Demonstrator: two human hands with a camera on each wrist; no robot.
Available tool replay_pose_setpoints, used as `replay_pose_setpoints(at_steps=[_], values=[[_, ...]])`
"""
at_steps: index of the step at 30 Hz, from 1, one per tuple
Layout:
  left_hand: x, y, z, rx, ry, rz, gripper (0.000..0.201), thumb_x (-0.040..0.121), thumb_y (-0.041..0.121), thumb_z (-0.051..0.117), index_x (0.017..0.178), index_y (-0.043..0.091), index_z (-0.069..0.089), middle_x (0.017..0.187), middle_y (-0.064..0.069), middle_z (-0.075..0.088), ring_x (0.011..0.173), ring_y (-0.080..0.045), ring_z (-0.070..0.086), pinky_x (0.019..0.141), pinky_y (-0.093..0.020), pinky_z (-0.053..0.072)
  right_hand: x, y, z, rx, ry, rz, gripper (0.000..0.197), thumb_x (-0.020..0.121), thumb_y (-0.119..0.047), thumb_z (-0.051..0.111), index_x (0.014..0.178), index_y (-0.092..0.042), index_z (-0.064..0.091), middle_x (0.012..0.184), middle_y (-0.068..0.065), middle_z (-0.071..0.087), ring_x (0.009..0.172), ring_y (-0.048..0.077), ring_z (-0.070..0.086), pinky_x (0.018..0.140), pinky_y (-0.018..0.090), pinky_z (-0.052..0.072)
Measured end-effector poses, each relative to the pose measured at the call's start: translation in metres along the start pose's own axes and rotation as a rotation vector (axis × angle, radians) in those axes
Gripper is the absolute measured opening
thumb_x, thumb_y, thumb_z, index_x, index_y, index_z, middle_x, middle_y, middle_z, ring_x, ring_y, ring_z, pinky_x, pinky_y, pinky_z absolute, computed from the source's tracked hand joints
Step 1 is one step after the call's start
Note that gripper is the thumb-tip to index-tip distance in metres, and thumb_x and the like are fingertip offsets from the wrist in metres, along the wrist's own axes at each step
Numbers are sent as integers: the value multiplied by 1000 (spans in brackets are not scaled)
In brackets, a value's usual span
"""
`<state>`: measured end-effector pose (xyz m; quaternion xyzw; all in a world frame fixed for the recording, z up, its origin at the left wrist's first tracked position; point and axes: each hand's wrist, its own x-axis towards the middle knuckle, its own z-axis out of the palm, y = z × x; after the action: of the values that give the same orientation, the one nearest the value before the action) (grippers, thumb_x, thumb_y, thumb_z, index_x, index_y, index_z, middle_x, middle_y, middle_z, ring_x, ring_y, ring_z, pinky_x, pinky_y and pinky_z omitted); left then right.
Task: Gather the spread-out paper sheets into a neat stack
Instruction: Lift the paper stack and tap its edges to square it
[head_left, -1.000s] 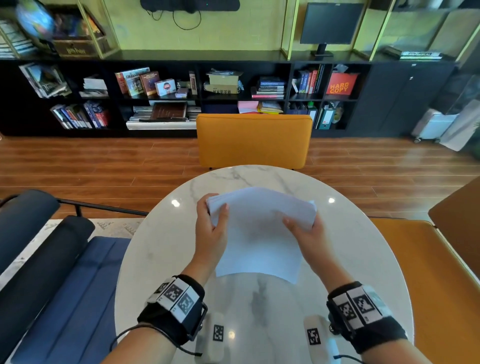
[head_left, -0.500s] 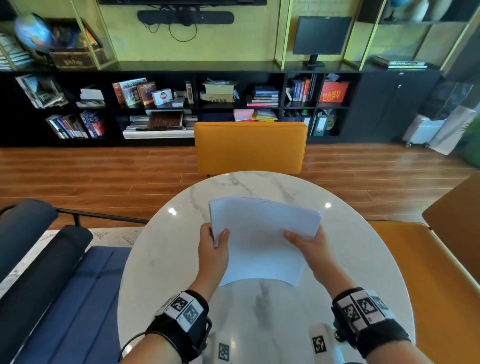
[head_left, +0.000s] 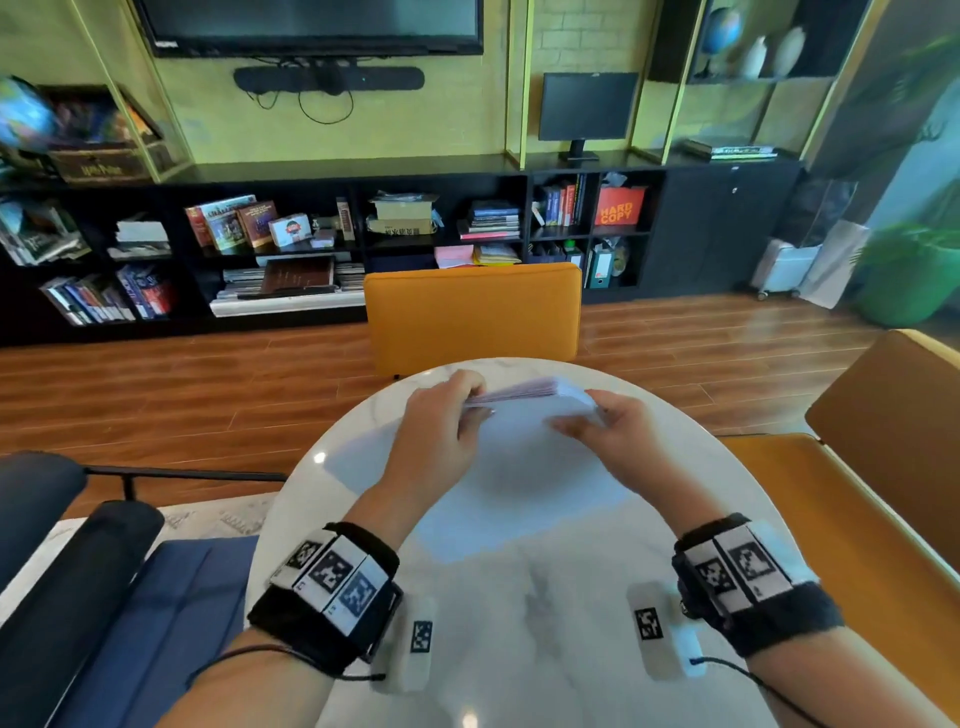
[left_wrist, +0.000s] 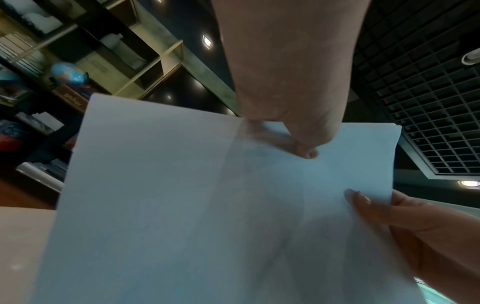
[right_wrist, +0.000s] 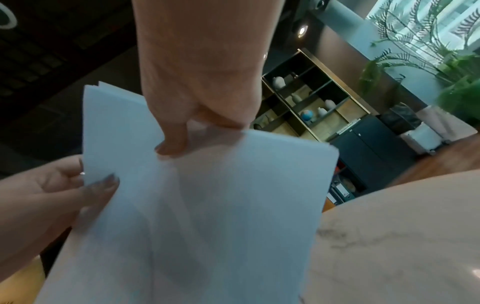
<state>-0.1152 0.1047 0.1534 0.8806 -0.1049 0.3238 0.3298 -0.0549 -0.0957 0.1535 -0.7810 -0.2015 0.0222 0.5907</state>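
Paper sheets (head_left: 524, 441): white, gathered into one bundle, held upright above the round marble worktop (head_left: 519, 597), top edges nearly flush. Left hand (head_left: 441, 431): pinching the bundle's left edge, thumb on the near face. Right hand (head_left: 608, 431): pinching the right edge likewise. Orange chair (head_left: 472, 312): beyond the worktop's far rim. Black shelving (head_left: 322, 244): along the green wall, compartments holding books, boxes, binders. Wood floor (head_left: 182, 395).

paper stack (head_left: 524, 441) lower edge cut off in both wrist views, blurred in head view. left hand (head_left: 441, 431) and right hand (head_left: 608, 431) fingers hidden behind the sheets. sheet count unreadable.
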Motion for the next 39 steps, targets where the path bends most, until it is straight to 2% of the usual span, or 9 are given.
replay_pose_setpoints(at_steps=[4,8,10,13,18,22,26,31,39], values=[[-12,-19,-2,12,141,-135,36,73,39,75,90,10,61,80,4,62,74,-23,59,71,-36,45,-6,18,-5,142,58,63,17,77,-11,73,71,-27,75,73,-5,75,73,20,69,76,39,55],[-37,-41,-5,-107,272,-703,94,68,42,82,143,19,32,145,-6,41,133,-23,39,109,-40,36,-10,41,-27,321,100,187,10,74,-18,76,83,-19,75,88,11,74,80,30,69,83,57,54],[-47,-47,3,-379,214,-863,98,69,42,81,147,23,25,151,-3,37,138,-22,36,113,-46,33,-13,50,-36,401,78,215,33,58,-36,85,85,-18,74,89,12,74,80,30,68,82,55,53],[-51,-51,19,-551,193,-859,63,73,44,75,128,22,53,124,-2,65,114,-20,63,100,-51,48,-12,62,-44,438,43,206,59,38,-54,87,85,-19,74,87,6,75,77,25,70,76,44,57],[-51,-34,37,-426,346,-744,36,91,28,62,123,12,55,117,-7,66,108,-21,63,91,-36,52,-12,82,-48,462,-12,188,61,44,-53,85,92,-17,73,86,-1,77,78,14,72,69,27,57],[-62,-23,53,-353,429,-726,37,91,25,61,123,8,52,116,-6,64,107,-16,61,91,-26,48,-18,100,-45,455,26,209,14,76,-20,71,90,-18,71,80,-7,77,75,7,71,67,21,56],[-81,-13,71,-389,373,-865,33,93,26,58,120,14,43,107,6,52,94,-3,54,72,-6,41,-29,125,-43,401,23,302,18,83,-4,65,95,-17,68,86,-2,76,80,13,71,70,26,55],[-97,-10,84,-473,330,-938,30,96,28,51,123,20,41,115,6,56,107,-11,56,86,-18,44,-33,137,-36,411,115,413,10,83,-5,66,89,-13,67,87,8,69,81,26,65,77,39,52],[-98,-8,83,-503,395,-915,21,96,25,52,115,22,43,101,12,57,90,1,58,68,-13,46,-42,146,-34,357,46,432,39,71,-5,76,108,-8,64,100,12,72,93,28,69,84,41,55]])
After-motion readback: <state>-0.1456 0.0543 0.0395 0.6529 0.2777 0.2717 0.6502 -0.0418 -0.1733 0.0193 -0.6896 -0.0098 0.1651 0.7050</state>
